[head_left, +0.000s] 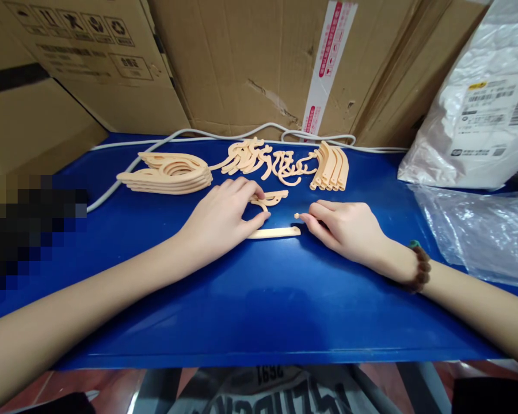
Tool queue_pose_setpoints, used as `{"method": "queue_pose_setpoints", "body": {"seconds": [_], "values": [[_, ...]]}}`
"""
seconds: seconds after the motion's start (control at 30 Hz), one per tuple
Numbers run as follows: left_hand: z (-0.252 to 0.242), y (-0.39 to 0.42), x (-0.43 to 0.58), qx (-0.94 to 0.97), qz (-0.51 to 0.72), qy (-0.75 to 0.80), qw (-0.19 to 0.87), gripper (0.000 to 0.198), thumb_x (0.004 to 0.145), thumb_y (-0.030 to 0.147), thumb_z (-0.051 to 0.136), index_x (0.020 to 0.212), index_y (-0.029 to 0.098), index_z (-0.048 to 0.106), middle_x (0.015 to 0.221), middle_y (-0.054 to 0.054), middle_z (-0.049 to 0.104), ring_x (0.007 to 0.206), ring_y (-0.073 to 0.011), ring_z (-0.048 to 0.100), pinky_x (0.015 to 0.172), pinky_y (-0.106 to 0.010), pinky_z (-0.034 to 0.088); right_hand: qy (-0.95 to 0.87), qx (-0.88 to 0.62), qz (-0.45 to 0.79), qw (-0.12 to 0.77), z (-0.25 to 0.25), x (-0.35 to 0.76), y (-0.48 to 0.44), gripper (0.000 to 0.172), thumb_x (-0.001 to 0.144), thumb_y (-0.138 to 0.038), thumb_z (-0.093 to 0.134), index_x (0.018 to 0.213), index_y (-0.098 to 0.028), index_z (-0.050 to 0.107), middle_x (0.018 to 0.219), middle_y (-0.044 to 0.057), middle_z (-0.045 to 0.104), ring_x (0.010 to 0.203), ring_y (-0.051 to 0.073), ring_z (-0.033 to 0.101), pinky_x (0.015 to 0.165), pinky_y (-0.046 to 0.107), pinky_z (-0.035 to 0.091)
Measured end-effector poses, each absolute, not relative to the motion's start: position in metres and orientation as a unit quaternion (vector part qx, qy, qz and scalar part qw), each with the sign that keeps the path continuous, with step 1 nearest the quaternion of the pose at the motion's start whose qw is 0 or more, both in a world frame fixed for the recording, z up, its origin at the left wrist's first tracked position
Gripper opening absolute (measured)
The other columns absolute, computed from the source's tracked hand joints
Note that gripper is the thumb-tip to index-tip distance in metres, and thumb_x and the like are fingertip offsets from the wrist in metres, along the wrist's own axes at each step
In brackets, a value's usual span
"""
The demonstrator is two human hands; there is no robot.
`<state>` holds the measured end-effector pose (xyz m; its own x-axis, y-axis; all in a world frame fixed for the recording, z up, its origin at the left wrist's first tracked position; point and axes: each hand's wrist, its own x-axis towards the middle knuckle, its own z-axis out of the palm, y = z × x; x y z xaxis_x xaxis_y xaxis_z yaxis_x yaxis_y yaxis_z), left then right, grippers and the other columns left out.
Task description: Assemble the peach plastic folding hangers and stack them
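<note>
Pinching a small knobbed piece (297, 215) between thumb and forefinger, right grip (344, 227) sits at 3 o'clock of a straight piece (274, 233) lying flat on the blue counter (259, 316); its other fingers are curled in. Clock centred on that straight piece, 12 pointing away from the wearer. Left grip (225, 211) at 10 o'clock, palm down, thumb and forefinger bowed apart, hand covering the near end of the curved pieces (277, 199); cannot tell whether it has hold of them. Thumb lies just beyond the straight piece. All parts pale, wood-coloured. Farther out: stacked looped pieces (168, 183) at 10, jumbled curved parts (242, 156) toward 11, small hooked parts (290, 179) at 12, a neat row of bent bars (331, 168) toward 1. White cable (172, 137) runs behind them, before cardboard (250, 63). White plastic bag (440, 132) at 2; clear film (479, 236) at 3. Beaded bracelet (422, 269) on the right wrist.
</note>
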<state>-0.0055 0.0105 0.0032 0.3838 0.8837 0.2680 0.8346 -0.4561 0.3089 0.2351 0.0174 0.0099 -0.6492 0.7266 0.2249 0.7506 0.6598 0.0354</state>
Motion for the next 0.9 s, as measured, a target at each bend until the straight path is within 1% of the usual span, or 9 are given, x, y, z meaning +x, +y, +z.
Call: {"method": "queue_pose_setpoints", "body": {"seconds": [0.1,0.2,0.27,0.37,0.47,0.57,0.67,0.8,0.9], "values": [[0.0041,0.0057,-0.0017,0.837,0.201,0.509,0.031,0.033,0.094,0.046,0.051,0.108,0.017,0.057,0.114,-0.009,0.062,0.107,-0.0292,0.055,0.093,-0.045,0.043,-0.908,-0.406,-0.042,0.099,0.0095,0.2359,0.0186,0.051,0.103,-0.047,0.023,0.077,-0.018,0.056,0.070,0.002,0.063,0.059,0.012,0.054,0.054,0.027,0.024],[0.0023,0.0025,0.0007,0.868,0.199,0.450,0.071,0.044,0.090,0.057,0.053,0.113,0.019,0.055,0.127,-0.010,0.057,0.119,-0.0288,0.050,0.101,-0.046,0.039,-0.905,-0.412,-0.032,0.100,0.0085,0.2363,0.0197,0.051,0.103,-0.046,0.022,0.080,-0.018,0.057,0.073,0.002,0.065,0.062,0.013,0.057,0.055,0.026,0.026],[-0.0002,0.0030,0.0006,0.884,0.185,0.419,0.092,0.043,0.089,0.058,0.055,0.112,0.022,0.055,0.137,-0.010,0.051,0.128,-0.0296,0.043,0.107,-0.050,0.034,-0.903,-0.418,-0.032,0.099,0.0080,0.2364,0.0202,0.050,0.103,-0.046,0.022,0.082,-0.018,0.058,0.075,0.003,0.066,0.064,0.014,0.059,0.056,0.026,0.028],[-0.0029,0.0062,-0.0011,0.895,0.168,0.400,0.102,0.034,0.090,0.054,0.054,0.107,0.025,0.057,0.146,-0.009,0.044,0.137,-0.0311,0.035,0.112,-0.057,0.025,-0.903,-0.419,-0.022,0.097,0.0075,0.2364,0.0203,0.050,0.103,-0.046,0.022,0.086,-0.018,0.060,0.080,0.004,0.067,0.066,0.014,0.060,0.057,0.026,0.029],[-0.0024,0.0078,-0.0019,0.898,0.160,0.390,0.127,0.026,0.095,0.047,0.049,0.101,0.023,0.057,0.150,-0.009,0.040,0.139,-0.0302,0.032,0.113,-0.056,0.025,-0.900,-0.423,-0.009,0.103,0.0072,0.2364,0.0205,0.050,0.103,-0.048,0.023,0.088,-0.018,0.060,0.081,0.004,0.068,0.068,0.015,0.061,0.058,0.025,0.032],[-0.0006,0.0066,-0.0013,0.895,0.156,0.391,0.146,0.025,0.098,0.043,0.042,0.099,0.022,0.056,0.152,-0.009,0.038,0.140,-0.0292,0.031,0.115,-0.055,0.024,-0.896,-0.426,0.014,0.123,0.0074,0.2366,0.0210,0.049,0.103,-0.048,0.023,0.091,-0.018,0.060,0.083,0.004,0.068,0.070,0.015,0.062,0.061,0.025,0.034],[0.0009,0.0050,0.0003,0.891,0.156,0.398,0.152,0.028,0.100,0.044,0.037,0.101,0.021,0.054,0.153,-0.009,0.037,0.141,-0.0290,0.031,0.116,-0.057,0.021,-0.890,-0.430,0.037,0.143,0.0082,0.2373,0.0217,0.049,0.103,-0.048,0.023,0.089,-0.018,0.060,0.079,0.004,0.067,0.066,0.015,0.060,0.061,0.025,0.035],[0.0018,0.0028,0.0031,0.883,0.178,0.404,0.162,0.025,0.102,0.039,0.032,0.103,0.020,0.049,0.150,-0.011,0.042,0.141,-0.0261,0.034,0.117,-0.056,0.022,-0.879,-0.445,0.063,0.157,0.0097,0.2387,0.0221,0.048,0.102,-0.048,0.025,0.088,-0.019,0.060,0.075,0.003,0.066,0.063,0.015,0.058,0.060,0.025,0.035],[0.0009,0.0009,0.0047,0.881,0.180,0.406,0.163,0.025,0.102,0.038,0.031,0.106,0.020,0.048,0.149,-0.011,0.042,0.143,-0.0268,0.030,0.118,-0.056,0.019,-0.877,-0.445,0.070,0.169,0.0101,0.2392,0.0218,0.048,0.102,-0.048,0.026,0.088,-0.019,0.061,0.072,0.002,0.065,0.062,0.014,0.058,0.060,0.025,0.034]]}}
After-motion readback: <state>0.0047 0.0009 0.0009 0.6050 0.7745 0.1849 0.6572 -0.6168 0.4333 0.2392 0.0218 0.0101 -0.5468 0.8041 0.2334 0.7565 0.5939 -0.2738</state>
